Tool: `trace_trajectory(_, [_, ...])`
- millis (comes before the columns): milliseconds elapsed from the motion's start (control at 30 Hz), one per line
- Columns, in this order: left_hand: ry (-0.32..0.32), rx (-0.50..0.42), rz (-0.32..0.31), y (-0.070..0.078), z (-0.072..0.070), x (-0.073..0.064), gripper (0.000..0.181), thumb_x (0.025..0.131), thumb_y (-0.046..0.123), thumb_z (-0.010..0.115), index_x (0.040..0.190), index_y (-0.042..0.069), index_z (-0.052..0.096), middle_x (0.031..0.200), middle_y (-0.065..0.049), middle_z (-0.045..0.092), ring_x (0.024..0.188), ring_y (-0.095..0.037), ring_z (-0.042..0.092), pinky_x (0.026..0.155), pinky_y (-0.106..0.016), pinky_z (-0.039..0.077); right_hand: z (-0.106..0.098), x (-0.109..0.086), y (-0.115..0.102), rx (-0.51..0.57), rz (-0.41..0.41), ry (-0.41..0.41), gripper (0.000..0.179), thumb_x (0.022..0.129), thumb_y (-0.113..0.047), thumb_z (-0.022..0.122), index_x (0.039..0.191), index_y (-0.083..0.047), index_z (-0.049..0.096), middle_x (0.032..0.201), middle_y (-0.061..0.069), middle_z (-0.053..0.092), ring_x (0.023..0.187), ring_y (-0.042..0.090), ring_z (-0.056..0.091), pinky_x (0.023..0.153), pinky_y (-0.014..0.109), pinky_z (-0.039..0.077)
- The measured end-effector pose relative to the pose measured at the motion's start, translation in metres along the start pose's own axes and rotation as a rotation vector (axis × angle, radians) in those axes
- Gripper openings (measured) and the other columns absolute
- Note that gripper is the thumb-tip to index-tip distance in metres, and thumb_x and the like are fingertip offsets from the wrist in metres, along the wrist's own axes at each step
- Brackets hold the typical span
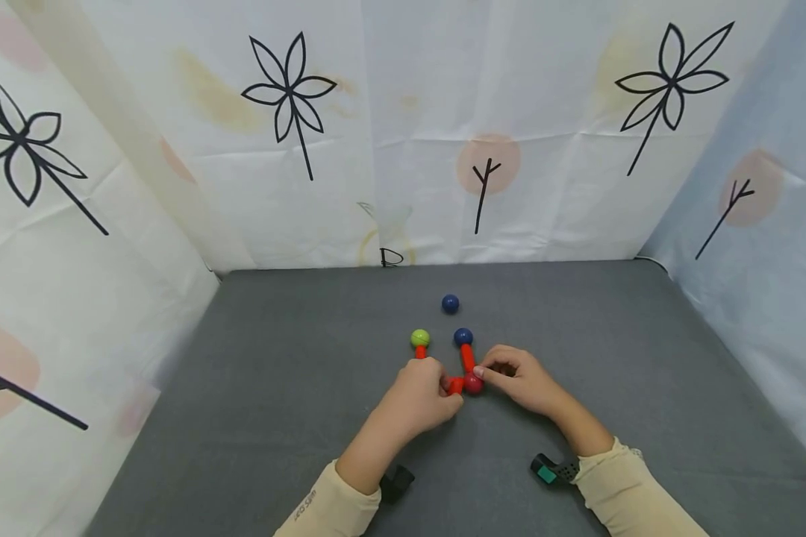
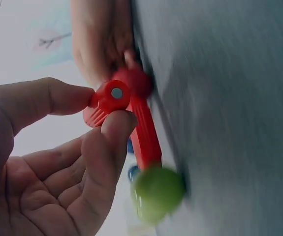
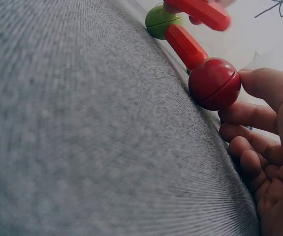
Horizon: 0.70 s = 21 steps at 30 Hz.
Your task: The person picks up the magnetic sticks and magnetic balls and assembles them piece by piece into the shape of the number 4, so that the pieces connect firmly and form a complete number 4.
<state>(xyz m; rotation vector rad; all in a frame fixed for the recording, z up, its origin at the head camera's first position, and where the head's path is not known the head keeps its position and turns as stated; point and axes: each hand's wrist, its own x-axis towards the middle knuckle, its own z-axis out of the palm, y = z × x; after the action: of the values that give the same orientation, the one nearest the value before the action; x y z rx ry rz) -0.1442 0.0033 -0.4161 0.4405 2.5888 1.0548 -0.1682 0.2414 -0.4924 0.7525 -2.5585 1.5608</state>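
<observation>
My left hand (image 1: 419, 395) pinches a short red ridged rod (image 2: 112, 96) between thumb and fingers, its end with a round silvery spot facing the left wrist camera. Thumb and fingers of my right hand (image 1: 520, 377) pinch a glossy red ball (image 3: 215, 83) low over the grey cloth. From that ball, one red rod (image 1: 467, 358) runs to a dark blue ball (image 1: 463, 337). Another red rod (image 3: 185, 46) slants from it towards a green ball (image 3: 162, 23). The held rod is close beside the red ball. In the head view my left hand partly hides the rods.
A second dark blue ball (image 1: 450, 303) lies alone farther back. The grey cloth-covered table (image 1: 295, 358) is bordered by white patterned curtains (image 1: 416, 89) at the back and sides. Dark wrist straps (image 1: 554, 470) are near both sleeves.
</observation>
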Motion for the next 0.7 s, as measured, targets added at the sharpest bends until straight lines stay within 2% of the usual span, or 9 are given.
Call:
trace_trajectory(167, [-0.063, -0.031, 0.019, 0.011, 0.018, 0.004, 0.038, 0.092, 0.012, 0.077, 0.062, 0.011, 0.055, 0.05, 0.005, 0.041, 0.043, -0.011, 0.039, 0.043, -0.024, 0.03, 0.0, -0.001, 0.0, 0.01, -0.001, -0.003, 0.01, 0.102, -0.008, 0.071, 0.097, -0.013, 0.078, 0.092, 0.004, 0.069, 0.072, 0.009, 0.056, 0.066, 0.025, 0.048])
trace_trajectory(300, [-0.1, -0.061, 0.016, 0.01, 0.026, 0.008, 0.039, 0.093, 0.011, 0.077, 0.06, 0.01, 0.057, 0.05, 0.004, 0.043, 0.044, -0.012, 0.041, 0.043, -0.023, 0.031, 0.003, 0.0, 0.0, 0.012, 0.024, -0.018, 0.01, 0.102, -0.011, 0.072, 0.096, -0.016, 0.078, 0.094, 0.001, 0.069, 0.074, 0.009, 0.058, 0.068, 0.025, 0.049])
trace_trajectory(467, [-0.129, -0.101, -0.019, 0.006, 0.03, 0.013, 0.031, 0.093, 0.012, 0.078, 0.065, 0.01, 0.065, 0.054, 0.003, 0.05, 0.046, -0.012, 0.045, 0.045, -0.024, 0.034, 0.004, 0.0, 0.001, 0.024, 0.019, -0.021, 0.011, 0.102, -0.01, 0.071, 0.096, -0.016, 0.078, 0.094, 0.003, 0.069, 0.074, 0.01, 0.057, 0.067, 0.025, 0.049])
trace_trajectory(533, [-0.129, -0.111, -0.021, 0.005, 0.03, 0.015, 0.032, 0.093, 0.013, 0.078, 0.064, 0.01, 0.064, 0.053, 0.003, 0.049, 0.046, -0.012, 0.043, 0.044, -0.024, 0.032, 0.003, 0.001, 0.001, 0.022, 0.018, -0.014, 0.01, 0.102, -0.009, 0.071, 0.096, -0.015, 0.078, 0.093, 0.003, 0.069, 0.073, 0.01, 0.057, 0.066, 0.025, 0.048])
trace_trajectory(700, [-0.122, -0.122, 0.004, 0.004, 0.028, 0.018, 0.038, 0.093, 0.012, 0.077, 0.059, 0.011, 0.061, 0.048, 0.006, 0.048, 0.042, -0.012, 0.041, 0.042, -0.024, 0.028, 0.0, 0.001, 0.003, 0.002, 0.029, -0.002, 0.01, 0.102, -0.01, 0.071, 0.097, -0.015, 0.078, 0.094, 0.002, 0.069, 0.073, 0.009, 0.055, 0.066, 0.025, 0.047])
